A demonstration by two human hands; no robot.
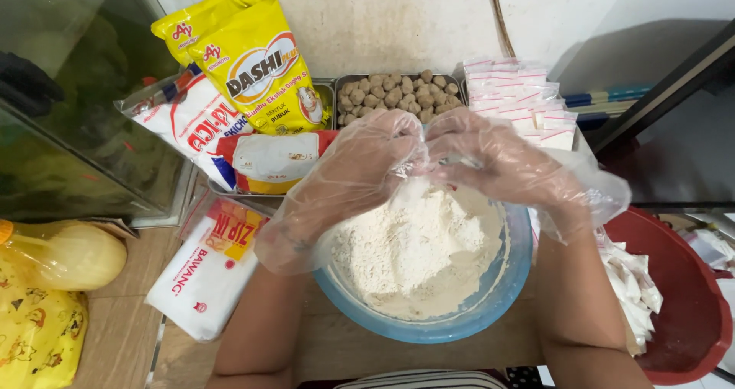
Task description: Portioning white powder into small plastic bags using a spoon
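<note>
Round blue bowl (490,305) heaped with white flour (409,247), upright on the wooden counter (344,351), just below two plastic-gloved hands.

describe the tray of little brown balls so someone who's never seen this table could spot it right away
Start at the blue bowl of white flour under the gloved hands, then look straight past it to the wall. There sits a metal tray of small tan-brown balls, between a yellow pouch and a stack of small clear bags. It alone holds loose, unwrapped food.

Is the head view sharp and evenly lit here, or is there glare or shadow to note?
Head view: mostly sharp; left hand and right hand slightly soft under clear gloves; glare on the yellow packet; dark shadow on the wall at upper right; flour bowl evenly lit.
</note>
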